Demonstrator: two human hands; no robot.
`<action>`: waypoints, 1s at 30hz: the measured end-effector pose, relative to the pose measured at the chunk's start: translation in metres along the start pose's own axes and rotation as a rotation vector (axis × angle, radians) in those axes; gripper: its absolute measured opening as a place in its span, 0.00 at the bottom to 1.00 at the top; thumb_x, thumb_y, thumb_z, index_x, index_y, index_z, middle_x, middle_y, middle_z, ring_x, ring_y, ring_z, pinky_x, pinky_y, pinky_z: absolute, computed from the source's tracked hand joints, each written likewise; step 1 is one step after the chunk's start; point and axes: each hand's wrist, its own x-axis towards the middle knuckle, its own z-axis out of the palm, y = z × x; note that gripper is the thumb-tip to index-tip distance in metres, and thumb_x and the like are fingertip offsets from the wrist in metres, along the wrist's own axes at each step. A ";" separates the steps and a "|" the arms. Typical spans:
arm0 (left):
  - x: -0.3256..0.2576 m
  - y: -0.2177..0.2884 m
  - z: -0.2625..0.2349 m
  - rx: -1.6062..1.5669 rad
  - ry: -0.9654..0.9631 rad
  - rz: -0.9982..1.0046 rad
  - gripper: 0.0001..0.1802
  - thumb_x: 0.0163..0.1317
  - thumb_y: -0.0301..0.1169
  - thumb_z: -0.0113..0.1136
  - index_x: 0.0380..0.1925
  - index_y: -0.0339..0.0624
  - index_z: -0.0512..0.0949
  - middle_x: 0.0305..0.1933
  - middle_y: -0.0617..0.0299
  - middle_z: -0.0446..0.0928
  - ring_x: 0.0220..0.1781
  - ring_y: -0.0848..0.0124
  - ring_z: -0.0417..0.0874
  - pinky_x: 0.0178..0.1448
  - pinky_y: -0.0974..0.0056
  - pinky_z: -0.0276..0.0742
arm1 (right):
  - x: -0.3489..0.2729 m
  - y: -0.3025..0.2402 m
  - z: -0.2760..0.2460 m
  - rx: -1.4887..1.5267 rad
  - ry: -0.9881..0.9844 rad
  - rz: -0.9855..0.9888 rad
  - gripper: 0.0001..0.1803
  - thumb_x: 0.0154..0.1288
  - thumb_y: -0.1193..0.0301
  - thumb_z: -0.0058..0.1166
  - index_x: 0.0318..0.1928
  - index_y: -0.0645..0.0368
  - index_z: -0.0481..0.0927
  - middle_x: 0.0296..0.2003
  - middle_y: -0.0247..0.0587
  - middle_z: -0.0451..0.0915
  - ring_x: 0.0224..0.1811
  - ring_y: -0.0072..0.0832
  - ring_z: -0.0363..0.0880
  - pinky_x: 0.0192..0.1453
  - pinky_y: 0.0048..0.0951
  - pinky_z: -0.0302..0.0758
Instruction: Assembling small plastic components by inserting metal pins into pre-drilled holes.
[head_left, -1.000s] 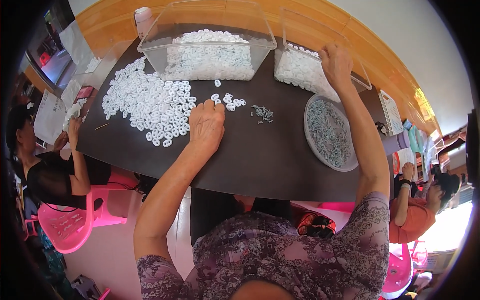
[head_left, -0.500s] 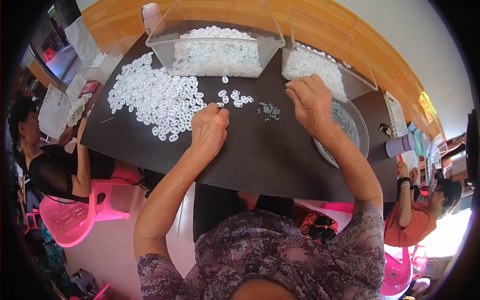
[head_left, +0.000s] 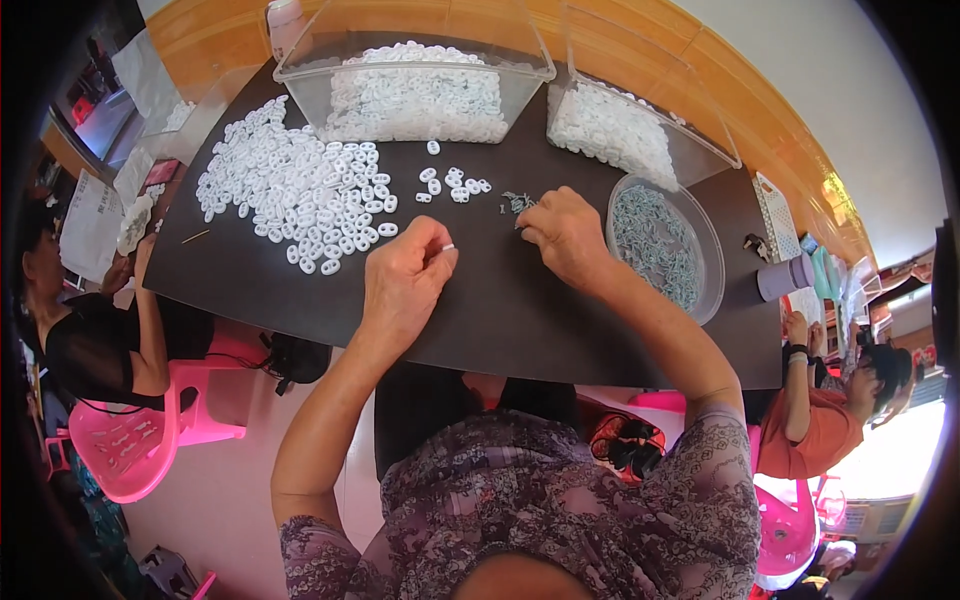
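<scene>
My left hand (head_left: 403, 283) is closed in a pinch on a small white oval plastic piece (head_left: 448, 247), whose edge shows at the fingertips. My right hand (head_left: 567, 238) has its fingertips together at the small pile of grey screws (head_left: 515, 201), partly covering it; what they grip is too small to make out. Beyond the hands lies a loose cluster of white two-hole pieces (head_left: 462, 186). A large heap of the same pieces (head_left: 300, 190) spreads at the left. Beside my right forearm stands a clear round tub (head_left: 712, 255) holding many grey screws (head_left: 655, 245).
Two clear bins (head_left: 300, 75) (head_left: 735, 160) of white parts stand along the far edge of the dark table (head_left: 480, 330). A lilac cup (head_left: 785, 278) and keys (head_left: 756, 245) lie right. People sit at both sides, near pink chairs (head_left: 120, 440).
My right hand has moved left and nearer, from beside the right bin to the screw pile. My left hand has drawn back from the white pieces, with one now showing in its fingers.
</scene>
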 end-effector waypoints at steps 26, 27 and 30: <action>-0.047 -0.001 0.010 -0.801 0.022 -0.270 0.09 0.52 0.18 0.64 0.34 0.34 0.77 0.30 0.69 0.75 0.30 0.83 0.72 0.37 0.78 0.69 | 0.016 0.004 0.014 -0.057 0.041 -0.125 0.06 0.48 0.79 0.56 0.24 0.59 0.72 0.25 0.41 0.71 0.31 0.39 0.69 0.35 0.37 0.66; -0.047 -0.001 0.009 -0.795 0.021 -0.265 0.09 0.52 0.18 0.64 0.34 0.34 0.77 0.30 0.69 0.75 0.30 0.84 0.72 0.37 0.78 0.69 | 0.016 0.004 0.014 -0.035 0.051 -0.106 0.06 0.48 0.79 0.55 0.25 0.59 0.71 0.25 0.42 0.71 0.30 0.40 0.69 0.34 0.37 0.67; -0.048 -0.002 0.010 -0.784 0.022 -0.260 0.10 0.52 0.17 0.64 0.35 0.34 0.77 0.30 0.69 0.75 0.30 0.84 0.72 0.37 0.78 0.69 | 0.016 0.004 0.016 0.040 0.012 -0.040 0.06 0.49 0.80 0.55 0.28 0.60 0.71 0.28 0.44 0.72 0.33 0.43 0.70 0.37 0.40 0.68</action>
